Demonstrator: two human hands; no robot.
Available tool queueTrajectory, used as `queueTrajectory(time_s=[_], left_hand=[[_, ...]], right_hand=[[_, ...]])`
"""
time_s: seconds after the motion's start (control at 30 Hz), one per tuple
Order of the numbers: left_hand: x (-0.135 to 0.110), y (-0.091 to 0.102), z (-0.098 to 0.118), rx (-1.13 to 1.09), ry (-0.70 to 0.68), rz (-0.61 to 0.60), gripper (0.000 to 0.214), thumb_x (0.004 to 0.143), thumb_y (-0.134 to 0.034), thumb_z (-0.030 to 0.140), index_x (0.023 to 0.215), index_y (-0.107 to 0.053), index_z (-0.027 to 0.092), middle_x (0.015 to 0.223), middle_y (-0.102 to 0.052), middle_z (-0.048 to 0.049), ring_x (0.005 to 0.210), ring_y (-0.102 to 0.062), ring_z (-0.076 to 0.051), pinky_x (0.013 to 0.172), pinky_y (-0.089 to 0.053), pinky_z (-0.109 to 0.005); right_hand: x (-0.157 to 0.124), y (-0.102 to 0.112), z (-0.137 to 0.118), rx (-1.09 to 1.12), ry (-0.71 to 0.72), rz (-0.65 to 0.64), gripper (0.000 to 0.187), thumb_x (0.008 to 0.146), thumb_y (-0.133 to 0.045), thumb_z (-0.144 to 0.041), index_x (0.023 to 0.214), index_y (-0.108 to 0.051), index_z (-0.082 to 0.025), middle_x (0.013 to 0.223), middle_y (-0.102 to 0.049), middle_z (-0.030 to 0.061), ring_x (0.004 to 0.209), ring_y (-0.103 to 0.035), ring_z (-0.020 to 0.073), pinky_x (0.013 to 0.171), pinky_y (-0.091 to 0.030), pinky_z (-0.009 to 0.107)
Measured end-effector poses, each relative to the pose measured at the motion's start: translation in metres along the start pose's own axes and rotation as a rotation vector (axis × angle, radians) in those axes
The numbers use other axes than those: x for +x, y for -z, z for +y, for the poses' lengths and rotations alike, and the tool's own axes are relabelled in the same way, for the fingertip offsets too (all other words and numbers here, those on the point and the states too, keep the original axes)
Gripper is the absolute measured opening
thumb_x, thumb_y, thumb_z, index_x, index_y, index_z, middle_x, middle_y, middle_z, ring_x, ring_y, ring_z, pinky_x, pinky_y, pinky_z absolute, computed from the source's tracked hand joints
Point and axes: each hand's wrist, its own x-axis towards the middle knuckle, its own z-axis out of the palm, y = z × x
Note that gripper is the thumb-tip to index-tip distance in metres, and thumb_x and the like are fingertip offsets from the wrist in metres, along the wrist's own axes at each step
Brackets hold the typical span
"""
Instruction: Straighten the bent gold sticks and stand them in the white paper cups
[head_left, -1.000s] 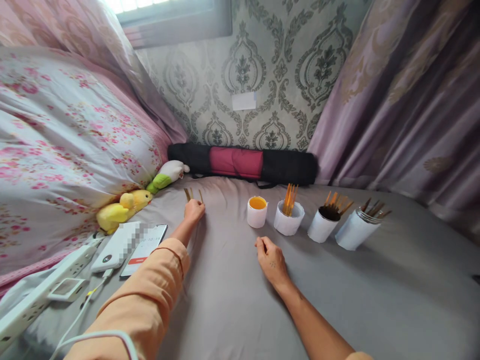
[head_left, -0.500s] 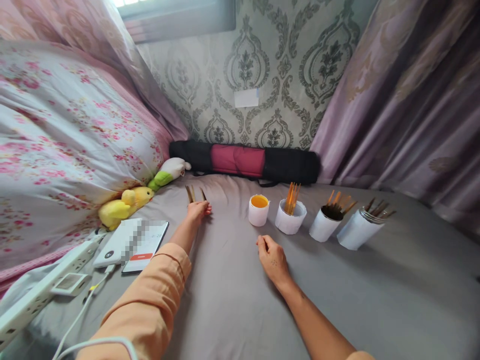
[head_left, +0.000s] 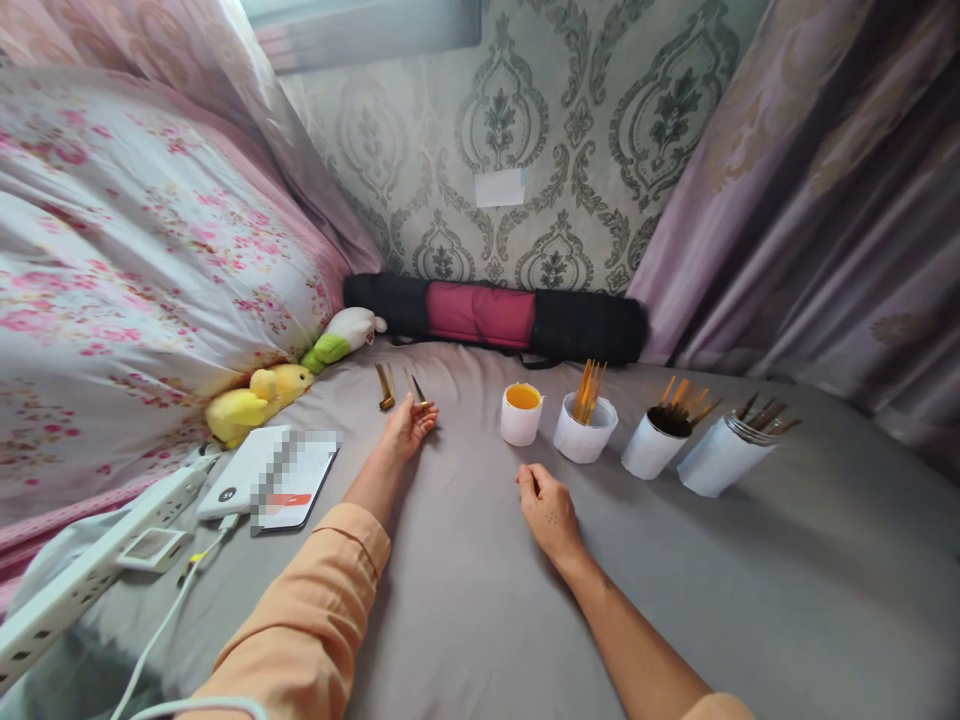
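Grey fabric (head_left: 465, 610) covers the surface, running back to a long black-and-red bag (head_left: 480, 313) along the patterned wall (head_left: 427, 130). On it, toward the left, the left hand (head_left: 409, 430) lies palm partly up, its fingers loosely curled beside a dark pointed piece (head_left: 418, 386) with a gold-coloured base. That base sits at the fingertips; I cannot tell whether they clamp it. Just beyond the wrist, to its left, stand slim brass-coloured pieces (head_left: 385, 388), apart from the hand.

The right hand (head_left: 549, 510) rests with its fingers folded together, nothing visible in them. It is nearest a white cup (head_left: 521, 425), orange inside and bare of sticks. To the right come a wider white cup (head_left: 585, 445) with orange sticks, a third cup (head_left: 649, 450) with brownish ones, and a jar (head_left: 716, 460) holding darker sticks.
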Motion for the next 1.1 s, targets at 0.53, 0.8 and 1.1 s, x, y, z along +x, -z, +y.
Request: queueTrajectory(time_s=[0.53, 0.8, 1.1], left_hand=[[-0.029, -0.01, -0.026, -0.096, -0.037, -0.084, 0.017, 0.066, -0.055, -0.003, 0.079, -0.062, 0.006, 0.069, -0.061, -0.0064, 0.053, -0.055, -0.005, 0.048, -0.045, -0.012], [-0.051, -0.017, -0.039, -0.15, -0.022, -0.157, 0.018, 0.07, -0.055, -0.002, 0.084, -0.063, 0.007, 0.069, -0.06, -0.0056, 0.053, -0.053, -0.004, 0.046, -0.044, -0.012], [-0.07, -0.018, -0.053, -0.197, 0.001, -0.273, 0.021, 0.071, -0.057, 0.001, 0.09, -0.064, 0.007, 0.073, -0.059, -0.0045, 0.057, -0.052, -0.003, 0.049, -0.043, -0.012]], right_hand=[[0.0, 0.002, -0.002, 0.017, 0.004, -0.009, 0.035, 0.087, -0.031, -0.042, 0.071, -0.054, -0.02, 0.066, -0.061, 0.0009, 0.052, -0.048, 0.0112, 0.051, -0.031, 0.021], [0.0, 0.002, -0.002, 0.016, 0.01, -0.005, 0.035, 0.087, -0.031, -0.042, 0.072, -0.055, -0.02, 0.067, -0.062, 0.0017, 0.054, -0.05, 0.012, 0.051, -0.031, 0.021], [0.0, 0.001, -0.002, 0.002, 0.022, -0.006, 0.038, 0.086, -0.03, -0.043, 0.074, -0.057, -0.019, 0.066, -0.062, 0.0028, 0.054, -0.051, 0.0122, 0.05, -0.032, 0.021]])
